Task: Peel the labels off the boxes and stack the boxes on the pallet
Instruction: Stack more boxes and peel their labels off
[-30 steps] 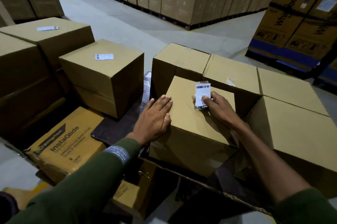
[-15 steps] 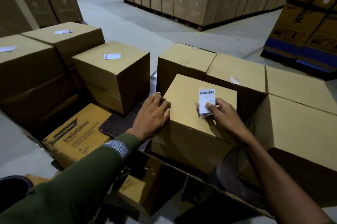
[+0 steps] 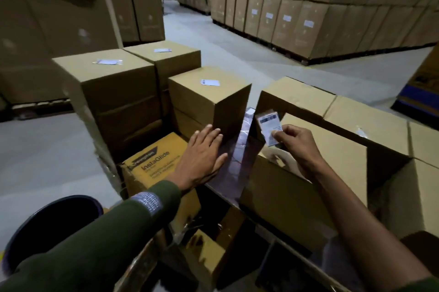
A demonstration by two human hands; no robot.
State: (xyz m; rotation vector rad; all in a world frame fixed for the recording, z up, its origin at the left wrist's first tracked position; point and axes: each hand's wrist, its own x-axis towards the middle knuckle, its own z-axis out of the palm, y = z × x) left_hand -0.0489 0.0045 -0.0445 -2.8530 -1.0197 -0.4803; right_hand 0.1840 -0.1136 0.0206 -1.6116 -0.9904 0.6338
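head | right hand fingers pinch peeled label, lifted clear of its box for discarding | left hand flat, fingers straight, holds nothing, hovering beside the neighbouring labelled box, likely next

Left hand flat, fingers straight, reaching forward; right hand raised, thumb and fingers pinching a label.

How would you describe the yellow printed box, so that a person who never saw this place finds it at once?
Start at the three plain brown cardboard boxes with white labels on top, on the left. Below them, lower and nearer the camera, lies the yellow cardboard box, just left of the open left hand. Only it is yellow and carries printed dark lettering, "InstaGlide".
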